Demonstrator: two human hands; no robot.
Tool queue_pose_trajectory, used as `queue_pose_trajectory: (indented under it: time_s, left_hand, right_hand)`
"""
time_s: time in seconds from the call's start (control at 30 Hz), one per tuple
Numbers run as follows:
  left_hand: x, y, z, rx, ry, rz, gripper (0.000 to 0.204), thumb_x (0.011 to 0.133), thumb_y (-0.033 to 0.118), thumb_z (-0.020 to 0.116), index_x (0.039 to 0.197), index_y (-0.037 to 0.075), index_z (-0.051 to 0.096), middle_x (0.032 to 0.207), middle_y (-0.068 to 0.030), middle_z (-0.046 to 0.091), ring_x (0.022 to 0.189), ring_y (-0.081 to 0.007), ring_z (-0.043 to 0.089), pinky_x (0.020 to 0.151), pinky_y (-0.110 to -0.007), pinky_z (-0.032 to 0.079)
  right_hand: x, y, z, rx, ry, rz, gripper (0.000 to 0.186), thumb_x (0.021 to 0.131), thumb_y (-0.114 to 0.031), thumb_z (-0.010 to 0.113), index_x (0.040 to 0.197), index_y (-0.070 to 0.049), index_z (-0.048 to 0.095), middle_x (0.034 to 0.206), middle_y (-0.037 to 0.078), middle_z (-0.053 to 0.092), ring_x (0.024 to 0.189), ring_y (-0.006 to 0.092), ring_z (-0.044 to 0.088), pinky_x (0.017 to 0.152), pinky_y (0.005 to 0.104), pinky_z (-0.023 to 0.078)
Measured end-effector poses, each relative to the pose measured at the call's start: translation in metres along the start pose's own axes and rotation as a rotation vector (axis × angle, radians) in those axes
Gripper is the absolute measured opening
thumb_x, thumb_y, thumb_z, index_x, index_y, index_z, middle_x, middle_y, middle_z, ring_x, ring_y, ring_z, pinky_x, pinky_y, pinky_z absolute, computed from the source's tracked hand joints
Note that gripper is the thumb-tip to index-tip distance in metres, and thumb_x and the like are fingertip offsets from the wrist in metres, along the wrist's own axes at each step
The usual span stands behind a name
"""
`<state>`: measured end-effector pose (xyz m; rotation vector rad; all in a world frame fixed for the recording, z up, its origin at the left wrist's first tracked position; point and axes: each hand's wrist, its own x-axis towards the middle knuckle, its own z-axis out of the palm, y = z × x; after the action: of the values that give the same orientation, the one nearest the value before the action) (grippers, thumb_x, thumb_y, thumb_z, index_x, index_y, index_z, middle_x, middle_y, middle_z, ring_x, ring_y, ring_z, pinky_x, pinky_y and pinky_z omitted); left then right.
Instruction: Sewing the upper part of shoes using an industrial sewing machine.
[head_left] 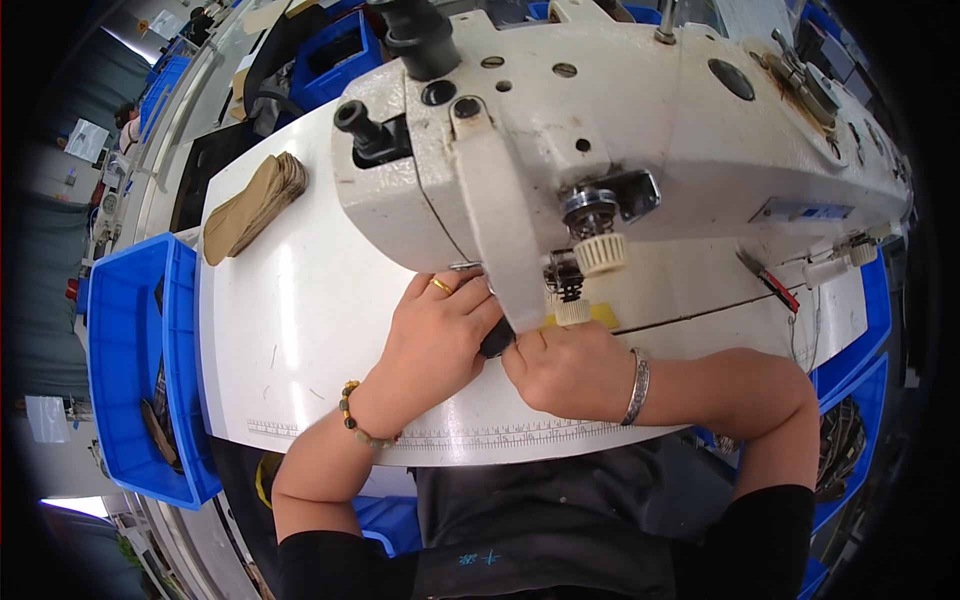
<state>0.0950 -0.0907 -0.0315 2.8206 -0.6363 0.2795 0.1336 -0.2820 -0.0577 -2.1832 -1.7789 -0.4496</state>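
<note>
A white industrial sewing machine (530, 150) spans the view above my hands. Between them is a small black piece of material (497, 338), close to the needle area, which the machine head hides. My left hand (440, 330), with a ring and a beaded bracelet, is bent over the piece's left side, its fingertips partly hidden under the head. My right hand (570, 370), wearing a silver bracelet, is closed, its thumb and forefinger pinching at the piece's right edge. Just beyond the right hand lies a yellow strip (600, 315) on the machine bed.
A stack of brown shoe-shaped pieces (255, 205) lies on the white table (290, 330), left of the machine. Red-handled snips (770, 282) rest at the right. Blue bins stand left (140, 370), right (850, 440) and behind (335, 60). A printed ruler (450, 437) runs along the near edge.
</note>
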Motion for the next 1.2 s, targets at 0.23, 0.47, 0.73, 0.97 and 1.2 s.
queue_pose_trajectory:
  time_s: [0.23,0.47,0.73,0.97,1.2]
  left_hand:
    - [-0.009,-0.003,-0.006,0.041,0.14,0.04,0.05,0.055,0.004,0.072,0.104,0.011,0.072,0.102,-0.0023,0.069,0.096,-0.0215,0.066,0.086,-0.037,0.05]
    - [-0.007,-0.002,-0.009,0.078,0.238,0.077,0.037,0.058,0.007,0.072,0.095,0.01,0.071,0.096,-0.0014,0.069,0.092,-0.019,0.066,0.089,-0.038,0.052]
    - [-0.007,-0.007,0.002,0.068,0.441,0.135,0.032,0.057,0.007,0.071,0.089,0.01,0.072,0.078,0.0,0.065,0.07,-0.0157,0.064,0.081,-0.034,0.056]
    - [-0.001,-0.01,0.003,0.115,0.434,0.09,0.03,0.052,0.007,0.07,0.082,0.009,0.07,0.07,-0.0001,0.059,0.062,-0.016,0.059,0.07,-0.032,0.054]
    - [-0.001,-0.013,-0.01,0.014,0.366,0.167,0.034,0.057,0.012,0.075,0.091,0.01,0.07,0.082,-0.0006,0.064,0.072,-0.0178,0.062,0.065,-0.032,0.049]
  right_hand:
    - [0.002,0.01,-0.005,0.035,0.041,0.011,0.01,0.072,-0.015,0.063,0.067,-0.007,0.061,0.056,0.004,0.055,0.047,0.0196,0.058,0.043,0.0325,0.045]
    - [0.006,0.028,-0.003,0.055,0.187,0.23,0.004,0.072,-0.01,0.064,0.072,-0.006,0.064,0.051,0.005,0.054,0.046,0.0234,0.06,0.042,0.0368,0.047]
    - [0.006,0.027,0.007,-0.045,0.133,0.167,0.015,0.072,-0.011,0.063,0.084,-0.003,0.063,0.054,0.005,0.055,0.045,0.0224,0.059,0.04,0.0359,0.045]
    - [0.005,0.025,0.01,-0.038,0.17,0.131,0.016,0.07,-0.013,0.064,0.084,-0.004,0.063,0.055,0.005,0.056,0.045,0.022,0.058,0.04,0.0361,0.045]
    - [0.007,0.023,-0.002,0.035,0.253,0.132,0.009,0.069,-0.015,0.065,0.072,-0.008,0.06,0.053,0.003,0.052,0.045,0.0202,0.058,0.04,0.0353,0.046]
